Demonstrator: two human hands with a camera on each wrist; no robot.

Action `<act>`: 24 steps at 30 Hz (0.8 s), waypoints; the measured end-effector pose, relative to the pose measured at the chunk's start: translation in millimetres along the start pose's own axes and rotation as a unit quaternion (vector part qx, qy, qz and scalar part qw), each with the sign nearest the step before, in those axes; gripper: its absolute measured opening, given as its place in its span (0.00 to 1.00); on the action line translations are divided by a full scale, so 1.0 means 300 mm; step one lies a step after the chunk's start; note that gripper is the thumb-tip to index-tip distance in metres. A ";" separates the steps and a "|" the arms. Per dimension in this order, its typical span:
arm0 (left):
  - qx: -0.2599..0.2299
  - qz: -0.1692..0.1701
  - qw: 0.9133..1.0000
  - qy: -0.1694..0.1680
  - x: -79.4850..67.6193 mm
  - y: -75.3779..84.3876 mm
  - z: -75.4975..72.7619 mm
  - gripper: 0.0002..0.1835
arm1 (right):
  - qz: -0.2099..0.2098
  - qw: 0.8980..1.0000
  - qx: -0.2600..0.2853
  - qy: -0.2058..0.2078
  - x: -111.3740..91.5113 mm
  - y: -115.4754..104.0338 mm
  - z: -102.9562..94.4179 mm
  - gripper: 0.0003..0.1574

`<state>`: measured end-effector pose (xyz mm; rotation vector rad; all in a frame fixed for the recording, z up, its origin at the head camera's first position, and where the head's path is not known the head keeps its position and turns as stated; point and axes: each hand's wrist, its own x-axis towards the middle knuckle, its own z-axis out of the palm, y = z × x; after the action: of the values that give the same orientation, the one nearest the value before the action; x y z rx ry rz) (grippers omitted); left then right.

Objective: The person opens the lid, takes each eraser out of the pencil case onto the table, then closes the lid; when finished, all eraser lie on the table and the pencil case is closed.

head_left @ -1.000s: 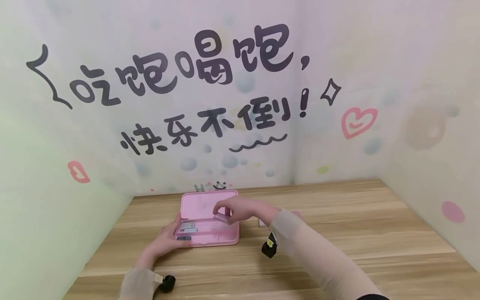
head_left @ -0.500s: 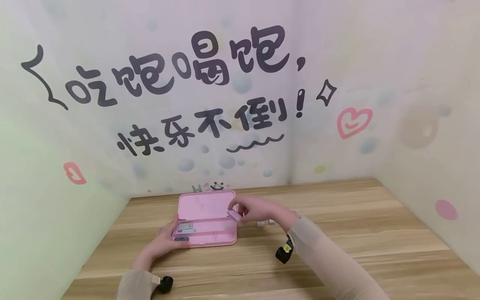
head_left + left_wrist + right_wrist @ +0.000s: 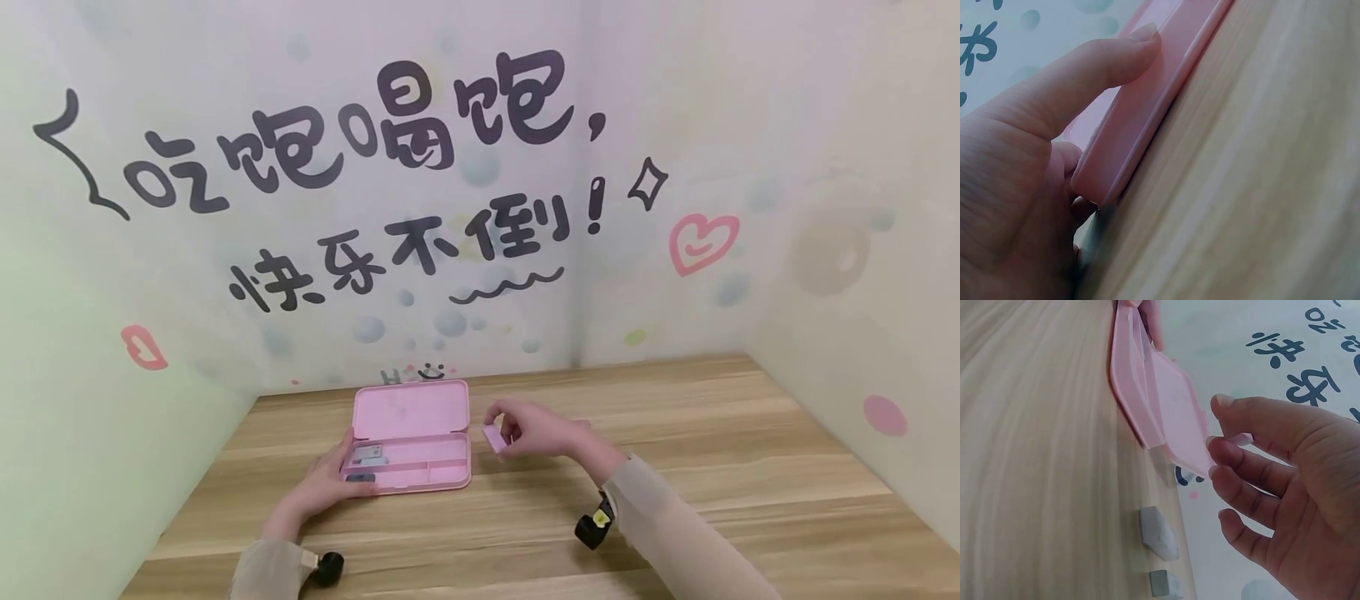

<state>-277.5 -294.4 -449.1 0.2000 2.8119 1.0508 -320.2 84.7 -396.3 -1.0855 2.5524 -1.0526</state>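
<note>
Gripping pink case (image 3: 435, 451) at its left end with left hand (image 3: 322, 482), thumb along front side, fingers round behind that end; lying flat on wood-grain bench (image 3: 450, 546), long axis left to right across it, with lid (image 3: 411, 408) opened away from person, towards back wall (image 3: 675, 100); pinching pink block (image 3: 494, 438) between thumb and fingertips of right hand (image 3: 536, 429), just right of case and apart from it; slanted in head view, with long axis from upper left to lower right; mostly hidden behind fingers in right wrist view; inside case, at left of far compartment, pale printed piece (image 3: 367, 452), marks too small to read; at left of near compartment, beside left thumb, dark grey piece (image 3: 361, 478), lengthwise with case; on bench beyond right end of case, seen from right wrist, larger grey block (image 3: 1159, 533) and smaller grey block (image 3: 1166, 584), apart from each other; readable on back wall in dark characters, two lines, rising to the right: 吃饱喝饱, then 快乐不倒!; lower down, just above lid, small letter H and smiley (image 3: 431, 371); to the right, pink heart (image 3: 702, 243) with a smile drawn inside
</note>
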 end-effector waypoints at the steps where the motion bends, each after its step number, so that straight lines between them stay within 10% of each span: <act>1: 0.000 0.000 1.000 -0.001 0.000 0.000 0.000 0.65 | 0.001 1.000 0.001 0.003 -0.005 0.004 0.003 0.27; 24: -0.001 0.016 1.000 -0.003 0.006 -0.010 0.000 0.65 | 0.056 0.997 0.009 0.045 -0.097 0.063 0.066 0.26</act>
<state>-279.5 -296.2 -451.2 0.2492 2.8123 1.0578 -301.8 103.0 -426.6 -0.8995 2.6336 -1.1171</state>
